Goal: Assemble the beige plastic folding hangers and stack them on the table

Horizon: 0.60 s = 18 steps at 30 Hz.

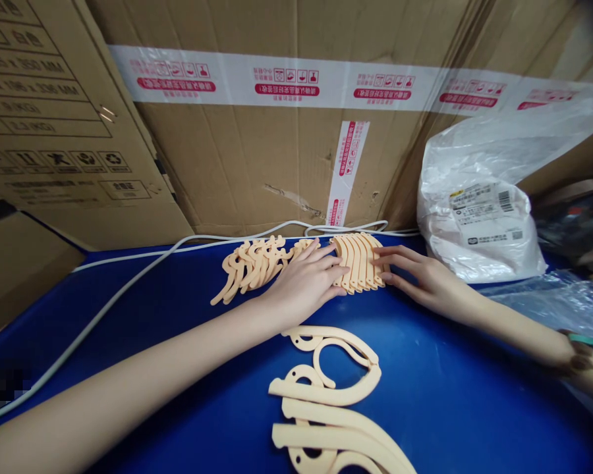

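Cream curved pieces (360,263) in a close row, a looser heap (252,266) to their left, similar pieces (321,395) in front.

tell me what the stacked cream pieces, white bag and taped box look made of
Stacked cream pieces: probably molded plastic, smooth and matte, given the even color and repeated shapes. White bag: seemingly thin plastic film, shiny and partly see-through, with wrinkles catching light. Taped box: brown cardboard with a dull finish, judging by its creases and scuffs.

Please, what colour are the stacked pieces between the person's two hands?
The stacked pieces are a plain pale peach-cream; the head view shows them.
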{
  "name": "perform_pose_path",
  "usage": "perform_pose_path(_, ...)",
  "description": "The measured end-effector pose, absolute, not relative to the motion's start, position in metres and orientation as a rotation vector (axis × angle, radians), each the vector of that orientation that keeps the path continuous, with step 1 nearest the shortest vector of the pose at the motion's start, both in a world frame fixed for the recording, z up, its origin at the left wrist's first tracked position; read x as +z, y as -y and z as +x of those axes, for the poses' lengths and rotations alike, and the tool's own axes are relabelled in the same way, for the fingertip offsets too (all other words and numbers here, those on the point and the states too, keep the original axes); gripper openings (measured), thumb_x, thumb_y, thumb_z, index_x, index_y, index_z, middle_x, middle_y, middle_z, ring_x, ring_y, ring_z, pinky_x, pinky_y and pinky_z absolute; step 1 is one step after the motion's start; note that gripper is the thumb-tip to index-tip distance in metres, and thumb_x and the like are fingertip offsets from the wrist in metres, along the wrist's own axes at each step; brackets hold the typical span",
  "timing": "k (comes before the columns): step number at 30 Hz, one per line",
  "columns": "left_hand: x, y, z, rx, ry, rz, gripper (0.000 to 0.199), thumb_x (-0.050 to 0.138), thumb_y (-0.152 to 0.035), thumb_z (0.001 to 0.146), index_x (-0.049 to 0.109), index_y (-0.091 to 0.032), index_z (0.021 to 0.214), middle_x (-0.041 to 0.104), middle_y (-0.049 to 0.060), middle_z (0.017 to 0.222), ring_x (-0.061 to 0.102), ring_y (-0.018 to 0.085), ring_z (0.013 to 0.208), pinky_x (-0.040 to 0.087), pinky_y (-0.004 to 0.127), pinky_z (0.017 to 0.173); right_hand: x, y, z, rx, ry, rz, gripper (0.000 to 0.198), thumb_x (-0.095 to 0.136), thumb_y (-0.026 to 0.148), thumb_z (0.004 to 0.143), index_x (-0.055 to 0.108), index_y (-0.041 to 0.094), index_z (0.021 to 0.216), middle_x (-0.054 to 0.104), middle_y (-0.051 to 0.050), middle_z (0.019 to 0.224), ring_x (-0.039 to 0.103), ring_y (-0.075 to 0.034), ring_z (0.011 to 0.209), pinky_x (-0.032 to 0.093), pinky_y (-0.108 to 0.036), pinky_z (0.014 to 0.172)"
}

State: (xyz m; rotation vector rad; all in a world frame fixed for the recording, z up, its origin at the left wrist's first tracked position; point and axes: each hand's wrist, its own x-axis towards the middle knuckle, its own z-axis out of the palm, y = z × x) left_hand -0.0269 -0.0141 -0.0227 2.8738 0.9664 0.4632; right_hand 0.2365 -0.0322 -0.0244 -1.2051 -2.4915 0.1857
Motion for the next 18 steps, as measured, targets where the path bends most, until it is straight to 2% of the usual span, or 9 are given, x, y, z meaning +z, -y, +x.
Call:
perform_pose_path(4, -0.0243, 0.0134, -0.0268, 0.481, -0.954, 2.885, 0.038, 0.055, -0.037, 0.092, 0.059, -0.018, 0.125, 0.061, 0.006, 0.132, 0.037, 0.023, 0.138, 0.018, 0.047, 0.118, -0.0244, 0.0298, 0.2417, 0.099, 2.388, -1.409, 0.036, 0.044, 0.043, 0.095, 0.055, 0.02, 0.12, 0.059, -0.013, 0.124, 0.061, -0.027, 0.108, 0.051, -0.046, 0.09)
perform_pose_path(7, -0.0237, 0.0132, -0.0265, 0.478, -0.962, 2.878, 0.038, 0.056, -0.036, 0.092, 0.059, -0.018, 0.125, 0.061, 0.007, 0.131, 0.037, 0.023, 0.137, 0.017, 0.047, 0.118, -0.0254, 0.0277, 0.2442, 0.135, 2.3, -1.568, 0.042, 0.042, 0.049, 0.094, 0.053, 0.018, 0.12, 0.067, -0.011, 0.1, 0.066, -0.025, 0.084, 0.053, -0.042, 0.071)
perform_pose_path(9, -0.0231, 0.0131, -0.0262, 0.481, -0.969, 2.864, 0.04, 0.057, -0.036, 0.091, 0.058, -0.016, 0.125, 0.061, 0.007, 0.131, 0.037, 0.023, 0.137, 0.016, 0.045, 0.118, -0.0263, 0.0272, 0.2436, 0.231, 2.287, -1.572, 0.045, 0.043, 0.05, 0.093, 0.049, 0.018, 0.124, 0.067, -0.007, 0.088, 0.064, -0.022, 0.073, 0.051, -0.038, 0.065)
perform_pose_path(13, -0.0235, 0.0135, -0.0258, 0.488, -0.974, 2.84, 0.044, 0.058, -0.039, 0.09, 0.057, -0.014, 0.126, 0.061, 0.006, 0.131, 0.037, 0.022, 0.137, 0.014, 0.042, 0.119, -0.0271, 0.028, 0.2392, 0.358, 2.286, -1.524, 0.046, 0.044, 0.047, 0.093, 0.043, 0.02, 0.13, 0.067, -0.005, 0.086, 0.063, -0.02, 0.072, 0.05, -0.036, 0.068)
perform_pose_path(18, -0.0257, 0.0154, -0.0297, 0.49, -0.968, 2.837, 0.056, 0.061, -0.044, 0.087, 0.049, -0.015, 0.133, 0.056, 0.008, 0.137, 0.034, 0.024, 0.139, 0.019, 0.043, 0.118, -0.0252, 0.0305, 0.237, 0.416, 2.281, -1.548, 0.047, 0.043, 0.048, 0.093, 0.042, 0.02, 0.13, 0.067, -0.007, 0.088, 0.063, -0.022, 0.075, 0.049, -0.039, 0.073)
